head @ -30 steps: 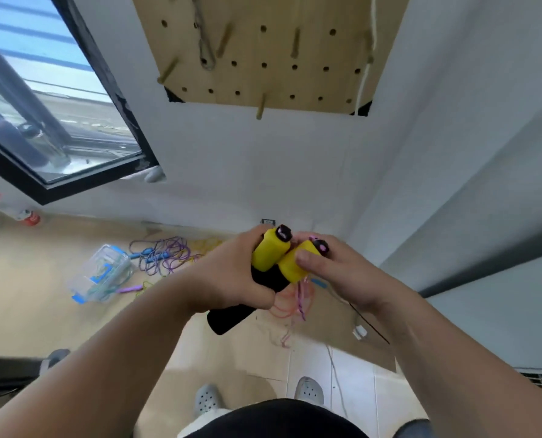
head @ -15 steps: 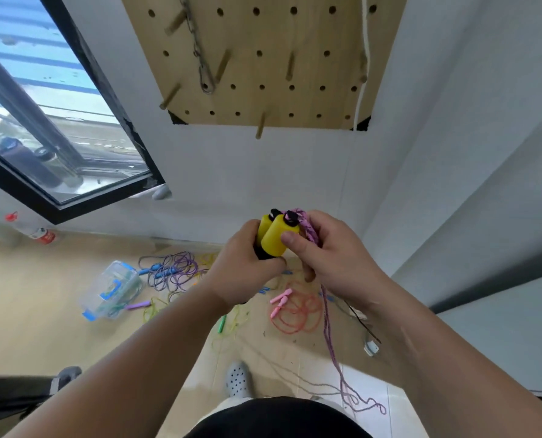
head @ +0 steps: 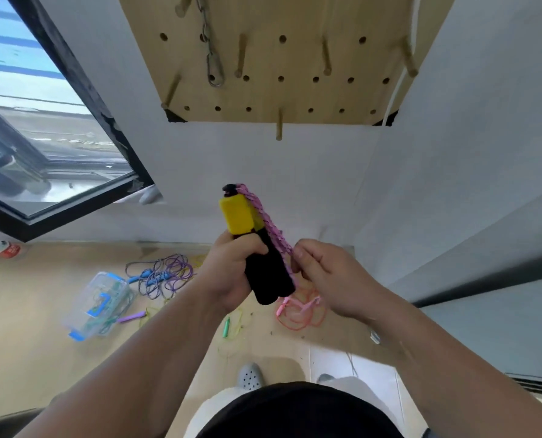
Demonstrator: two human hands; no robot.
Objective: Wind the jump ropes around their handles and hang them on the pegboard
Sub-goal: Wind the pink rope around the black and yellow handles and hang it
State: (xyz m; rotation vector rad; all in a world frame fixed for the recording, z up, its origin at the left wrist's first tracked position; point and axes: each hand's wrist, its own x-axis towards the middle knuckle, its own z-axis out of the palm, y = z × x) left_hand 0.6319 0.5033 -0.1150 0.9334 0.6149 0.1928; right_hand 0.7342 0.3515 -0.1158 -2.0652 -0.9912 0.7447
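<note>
My left hand (head: 231, 267) grips a pair of yellow-and-black jump rope handles (head: 252, 241), held together and upright in front of me. A pink braided rope (head: 268, 224) runs from the handle tops down their right side. My right hand (head: 323, 273) pinches that rope beside the black grips. Above on the wall hangs the wooden pegboard (head: 298, 55) with several wooden pegs; one peg (head: 279, 124) sticks out at its lower edge.
A metal chain (head: 211, 55) and a white cord (head: 396, 86) hang on the pegboard. On the floor lie a purple-blue rope (head: 165, 273), a pink-red rope (head: 301, 311), a green-yellow rope (head: 230, 327) and a clear plastic box (head: 96, 303). An open window (head: 42, 128) is at left.
I raised the handles and turned them upright. My right hand slid from the handle tops down to the rope beside the black grips. The view tilted up toward the pegboard.
</note>
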